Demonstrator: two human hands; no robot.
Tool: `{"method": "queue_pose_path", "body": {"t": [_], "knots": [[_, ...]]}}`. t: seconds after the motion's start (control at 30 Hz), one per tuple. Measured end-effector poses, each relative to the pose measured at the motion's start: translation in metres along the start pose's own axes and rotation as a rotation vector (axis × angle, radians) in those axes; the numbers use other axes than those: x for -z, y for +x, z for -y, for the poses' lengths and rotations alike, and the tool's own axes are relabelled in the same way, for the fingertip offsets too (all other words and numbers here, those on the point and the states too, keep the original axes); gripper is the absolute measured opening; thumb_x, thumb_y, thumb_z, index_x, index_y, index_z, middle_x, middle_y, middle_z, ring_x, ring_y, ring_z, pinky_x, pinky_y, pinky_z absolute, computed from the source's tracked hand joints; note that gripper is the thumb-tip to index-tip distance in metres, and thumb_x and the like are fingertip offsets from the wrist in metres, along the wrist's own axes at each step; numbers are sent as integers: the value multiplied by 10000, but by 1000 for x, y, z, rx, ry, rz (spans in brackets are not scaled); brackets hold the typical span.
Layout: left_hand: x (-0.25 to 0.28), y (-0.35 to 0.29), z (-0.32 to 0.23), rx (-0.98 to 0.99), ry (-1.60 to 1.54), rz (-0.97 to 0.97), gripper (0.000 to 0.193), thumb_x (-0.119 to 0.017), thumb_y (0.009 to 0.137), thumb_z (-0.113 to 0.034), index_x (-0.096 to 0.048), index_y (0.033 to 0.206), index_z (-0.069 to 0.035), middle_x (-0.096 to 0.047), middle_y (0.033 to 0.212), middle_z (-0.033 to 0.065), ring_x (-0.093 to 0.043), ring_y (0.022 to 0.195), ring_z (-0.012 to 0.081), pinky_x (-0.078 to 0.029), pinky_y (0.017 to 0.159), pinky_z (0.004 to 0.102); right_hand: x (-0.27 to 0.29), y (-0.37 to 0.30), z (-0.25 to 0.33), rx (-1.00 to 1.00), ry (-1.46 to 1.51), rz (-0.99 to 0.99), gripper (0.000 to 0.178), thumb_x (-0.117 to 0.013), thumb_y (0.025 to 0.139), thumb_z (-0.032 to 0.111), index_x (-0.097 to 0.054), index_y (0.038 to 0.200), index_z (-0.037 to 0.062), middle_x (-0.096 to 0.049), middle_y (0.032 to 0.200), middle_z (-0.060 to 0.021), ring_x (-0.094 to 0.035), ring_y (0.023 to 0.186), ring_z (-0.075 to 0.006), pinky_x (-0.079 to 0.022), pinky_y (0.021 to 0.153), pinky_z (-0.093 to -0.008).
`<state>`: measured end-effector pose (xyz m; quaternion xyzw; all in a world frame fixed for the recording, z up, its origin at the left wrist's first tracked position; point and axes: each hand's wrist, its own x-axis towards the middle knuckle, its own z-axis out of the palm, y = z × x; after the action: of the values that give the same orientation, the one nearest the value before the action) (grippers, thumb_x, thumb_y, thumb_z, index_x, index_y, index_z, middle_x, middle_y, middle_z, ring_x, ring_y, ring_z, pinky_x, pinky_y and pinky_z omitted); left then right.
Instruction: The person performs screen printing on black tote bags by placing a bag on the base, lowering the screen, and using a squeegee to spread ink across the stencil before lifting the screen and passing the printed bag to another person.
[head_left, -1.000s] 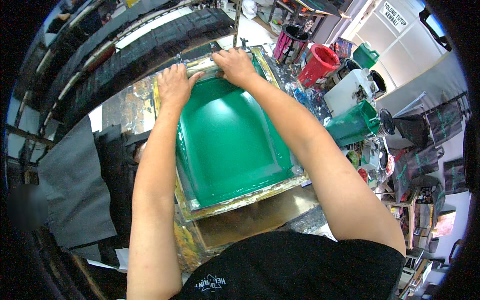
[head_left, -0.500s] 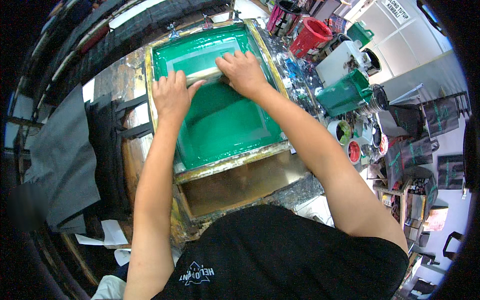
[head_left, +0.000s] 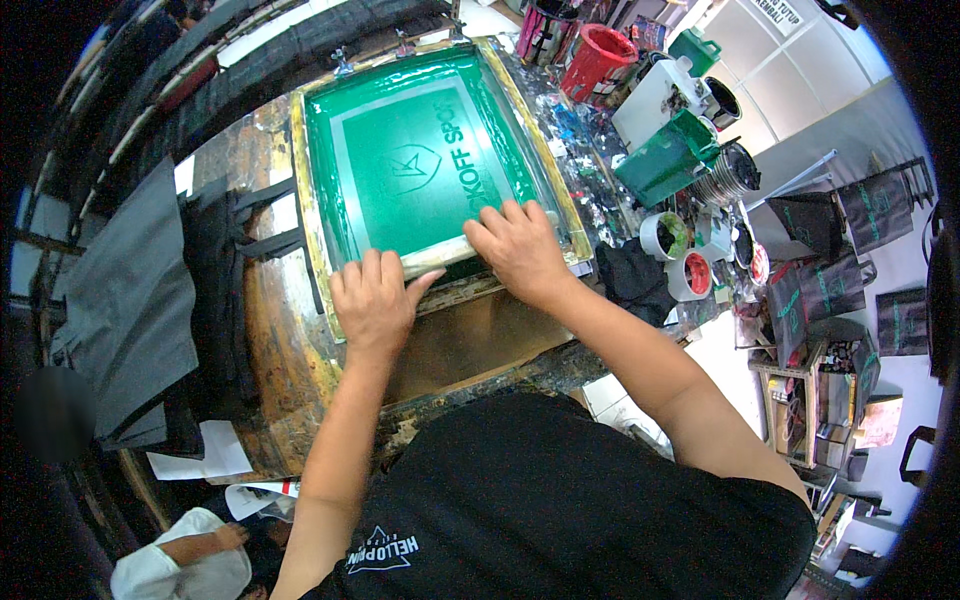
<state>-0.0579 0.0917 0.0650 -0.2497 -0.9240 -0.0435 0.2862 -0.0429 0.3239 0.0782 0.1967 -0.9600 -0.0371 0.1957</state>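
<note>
Both of my hands grip a squeegee with a pale wooden handle, which lies across the near end of a screen-printing frame. My left hand wraps its left part, thumb along the handle. My right hand is closed over its right part. Green ink covers the mesh, and a shield emblem and lettering show through beyond the squeegee. Thicker wet ink lies along the far and side edges of the mesh. The squeegee's blade is hidden under the handle and my hands.
Small clamps stand at the frame's far edge. To the right are a red bucket, a green container, tape rolls and a black cloth. Black fabric bags lie at left. Another person's sleeve shows lower left.
Both hands have pulled the squeegee toward me, from the upper part of the screen to its near end. The emblem and lettering now show on the mesh. Another person has appeared lower left.
</note>
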Motion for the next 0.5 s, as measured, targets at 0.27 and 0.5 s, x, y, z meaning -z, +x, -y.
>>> {"method": "queue_pose_path", "body": {"t": [0.27,0.5], "knots": [[4,-14,2,3,-122,-2,516,-695,871,-580,-643,958,-75,-596,912,71,-570,847,263,-404,756,414,1,-9,7,3,29,-31,289,-707,802,171,-615,1074,142,-572,939,-39,-568,914,-240,-405,794,-407],[15,-93,40,469,-299,43,965,-988,572,-435,-588,1333,3,-514,1290,186,-499,1168,387,-389,1042,501,11,-28,25,-96,153,50,529,-839,697,302,-628,1152,134,-606,1047,-58,-568,1017,-258,-406,927,-461]]}}
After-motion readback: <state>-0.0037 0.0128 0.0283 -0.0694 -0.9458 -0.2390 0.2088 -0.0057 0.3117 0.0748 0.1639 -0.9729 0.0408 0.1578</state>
